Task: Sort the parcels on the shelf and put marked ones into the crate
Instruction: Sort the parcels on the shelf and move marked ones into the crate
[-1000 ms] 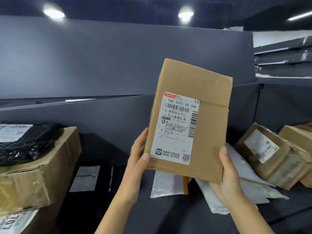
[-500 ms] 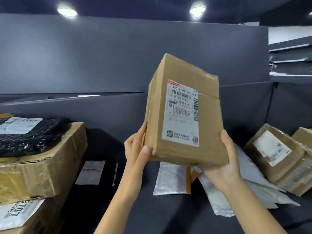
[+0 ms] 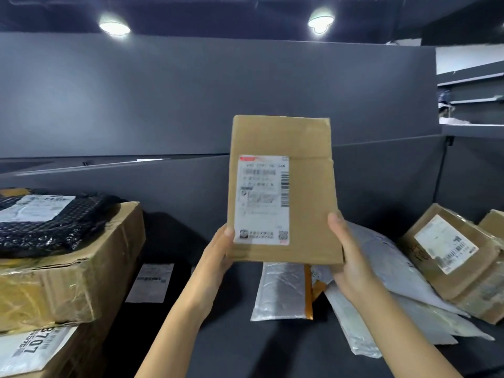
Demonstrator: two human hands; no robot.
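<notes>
A person holds one brown cardboard box (image 3: 283, 192) up in the air, above the middle of the shelf (image 3: 231, 347). It stands tall, with its white label (image 3: 261, 200) facing the camera — I think that is so the label can be checked for a mark. The left hand (image 3: 218, 257) grips the bottom left corner, with the thumb on the front next to the label. The right hand (image 3: 351, 266) grips the bottom right corner, with the thumb flat along the side edge. The other fingers of both hands go behind the box, so I cannot see how they lie. Holding it low by two corners keeps the label uncovered. The label has a red strip on top, bar codes, and a small square code at the bottom right, but the words and numbers are too blurry to read. No drawn mark shows on this side. The crate is not in the picture. At the left end of the shelf sits a big brown box (image 3: 68, 268) with a black bubble bag (image 3: 54, 222) on top, and below it a white sticker (image 3: 35, 347) that seems to say 8707. Silver and white mail bags (image 3: 281, 290) lie flat under the held box, and more brown boxes (image 3: 450, 255) lean at the right end — still to be sorted, I think.
</notes>
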